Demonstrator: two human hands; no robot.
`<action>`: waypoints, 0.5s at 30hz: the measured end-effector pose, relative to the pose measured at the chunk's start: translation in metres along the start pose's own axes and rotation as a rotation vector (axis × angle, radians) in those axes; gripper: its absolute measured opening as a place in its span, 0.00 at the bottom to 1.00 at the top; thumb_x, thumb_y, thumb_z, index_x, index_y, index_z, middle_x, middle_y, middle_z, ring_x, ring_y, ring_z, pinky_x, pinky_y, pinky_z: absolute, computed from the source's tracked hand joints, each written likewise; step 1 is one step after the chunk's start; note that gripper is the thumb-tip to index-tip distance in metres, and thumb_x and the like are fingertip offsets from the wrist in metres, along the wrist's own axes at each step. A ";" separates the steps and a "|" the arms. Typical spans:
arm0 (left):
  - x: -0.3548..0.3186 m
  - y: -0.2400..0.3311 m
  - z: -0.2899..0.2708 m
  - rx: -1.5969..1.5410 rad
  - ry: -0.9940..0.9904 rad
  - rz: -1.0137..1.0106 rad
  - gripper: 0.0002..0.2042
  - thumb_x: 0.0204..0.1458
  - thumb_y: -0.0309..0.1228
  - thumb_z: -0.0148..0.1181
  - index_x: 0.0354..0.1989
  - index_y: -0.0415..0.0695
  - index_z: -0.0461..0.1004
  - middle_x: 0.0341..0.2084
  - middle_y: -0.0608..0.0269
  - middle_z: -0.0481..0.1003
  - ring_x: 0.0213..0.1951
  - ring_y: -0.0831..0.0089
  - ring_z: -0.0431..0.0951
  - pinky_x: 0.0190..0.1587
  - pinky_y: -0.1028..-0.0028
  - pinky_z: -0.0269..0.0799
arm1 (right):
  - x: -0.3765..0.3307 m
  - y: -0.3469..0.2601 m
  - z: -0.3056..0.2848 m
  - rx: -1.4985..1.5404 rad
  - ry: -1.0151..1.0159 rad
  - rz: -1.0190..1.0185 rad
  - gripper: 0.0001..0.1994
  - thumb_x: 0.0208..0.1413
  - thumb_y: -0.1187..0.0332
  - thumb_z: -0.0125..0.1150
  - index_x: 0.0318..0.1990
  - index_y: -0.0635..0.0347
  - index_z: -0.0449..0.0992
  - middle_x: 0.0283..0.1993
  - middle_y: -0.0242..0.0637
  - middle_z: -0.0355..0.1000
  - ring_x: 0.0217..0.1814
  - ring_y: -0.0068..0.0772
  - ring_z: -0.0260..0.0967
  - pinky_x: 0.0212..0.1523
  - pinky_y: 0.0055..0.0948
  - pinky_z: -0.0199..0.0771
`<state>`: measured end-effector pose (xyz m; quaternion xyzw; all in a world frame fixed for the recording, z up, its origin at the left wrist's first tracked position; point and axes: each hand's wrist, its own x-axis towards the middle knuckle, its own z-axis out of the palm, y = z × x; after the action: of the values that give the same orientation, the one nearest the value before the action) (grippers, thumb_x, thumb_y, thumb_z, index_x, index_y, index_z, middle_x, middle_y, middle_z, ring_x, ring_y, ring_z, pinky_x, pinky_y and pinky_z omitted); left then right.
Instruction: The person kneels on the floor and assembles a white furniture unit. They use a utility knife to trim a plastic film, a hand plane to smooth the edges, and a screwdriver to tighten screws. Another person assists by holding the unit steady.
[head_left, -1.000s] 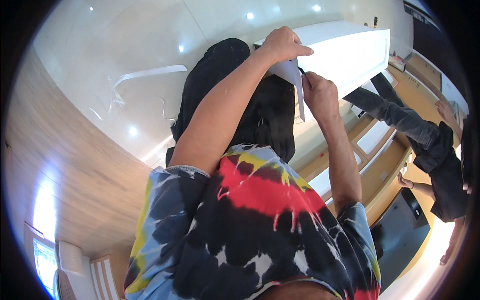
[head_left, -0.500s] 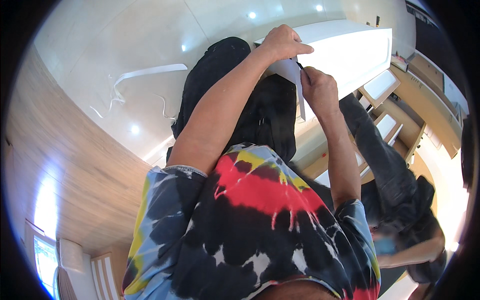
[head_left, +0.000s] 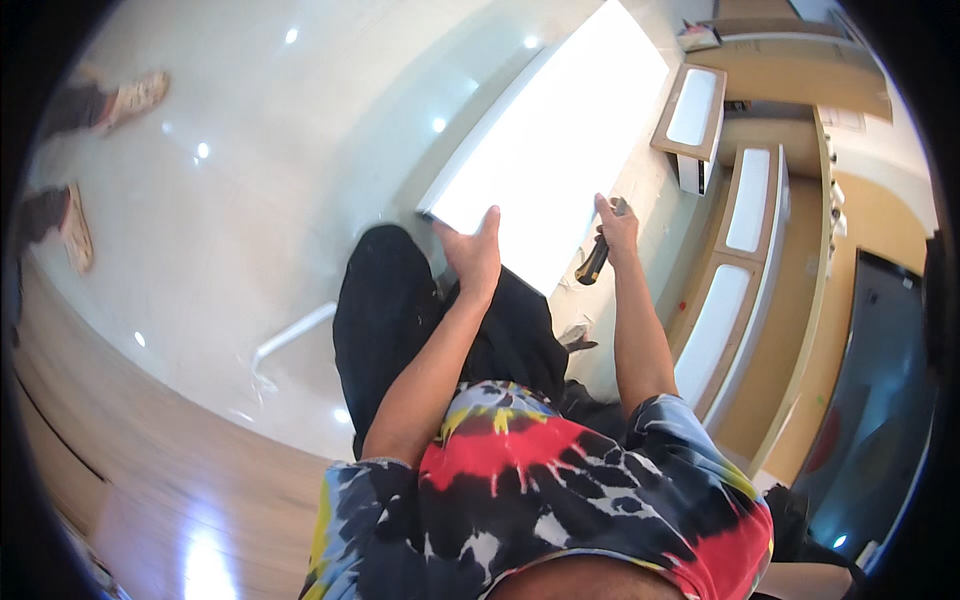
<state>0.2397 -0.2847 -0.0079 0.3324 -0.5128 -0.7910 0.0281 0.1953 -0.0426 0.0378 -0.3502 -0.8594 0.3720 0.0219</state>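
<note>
A long white glossy panel (head_left: 550, 130) extends away from my knees, its near end over my dark trousers. My left hand (head_left: 472, 252) grips its near left corner, thumb on the white face and fingers out of sight beneath. On the long right edge rests my right hand (head_left: 620, 230), with its thumb against the panel. The same hand is closed around a black and yellow utility knife (head_left: 593, 262), which hangs beside the panel. Whether its blade is out, I cannot tell. A white strip (head_left: 290, 332) lies curled on the floor left of my knee.
A wooden cabinet (head_left: 800, 300) with white-fronted drawers (head_left: 722, 310) runs along the right. A separate drawer (head_left: 692, 115) stands near its far end. Behind is a large dark screen (head_left: 870, 370). Another person's shoes (head_left: 78, 230) are at the far left on the shiny tiled floor (head_left: 250, 200).
My hands were close together at the panel's near end and are now apart on its corner and right edge. The view has turned; the utility knife now shows clearly.
</note>
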 end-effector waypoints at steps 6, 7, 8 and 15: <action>0.027 0.006 -0.016 0.124 -0.027 0.100 0.26 0.45 0.25 0.73 0.52 0.29 0.70 0.46 0.47 0.76 0.49 0.59 0.77 0.54 0.66 0.70 | 0.012 0.009 0.007 0.459 -0.361 0.279 0.17 0.56 0.58 0.69 0.40 0.63 0.74 0.26 0.32 0.68 0.22 0.22 0.66 0.20 0.28 0.70; 0.036 0.016 -0.019 0.150 -0.022 0.115 0.26 0.44 0.26 0.75 0.50 0.28 0.72 0.44 0.48 0.78 0.45 0.59 0.79 0.50 0.66 0.73 | 0.009 0.006 0.009 0.477 -0.384 0.254 0.15 0.57 0.58 0.69 0.37 0.60 0.73 0.23 0.30 0.66 0.20 0.21 0.64 0.19 0.26 0.69; 0.048 0.027 -0.020 0.187 -0.041 0.127 0.24 0.45 0.24 0.73 0.50 0.29 0.72 0.45 0.50 0.78 0.45 0.62 0.79 0.48 0.67 0.74 | 0.007 0.000 0.016 0.492 -0.407 0.228 0.15 0.57 0.57 0.68 0.34 0.58 0.72 0.21 0.27 0.64 0.19 0.20 0.62 0.19 0.24 0.67; 0.084 0.200 -0.013 0.358 -0.018 0.331 0.18 0.47 0.26 0.73 0.42 0.26 0.76 0.38 0.50 0.80 0.36 0.68 0.80 0.40 0.72 0.75 | -0.047 -0.090 0.033 0.993 -0.502 0.210 0.17 0.54 0.57 0.72 0.27 0.56 0.71 0.19 0.27 0.65 0.17 0.20 0.63 0.18 0.22 0.69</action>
<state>0.1221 -0.4224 0.1129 0.2364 -0.6925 -0.6752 0.0933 0.1680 -0.1355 0.0831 -0.2825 -0.5206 0.8036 -0.0582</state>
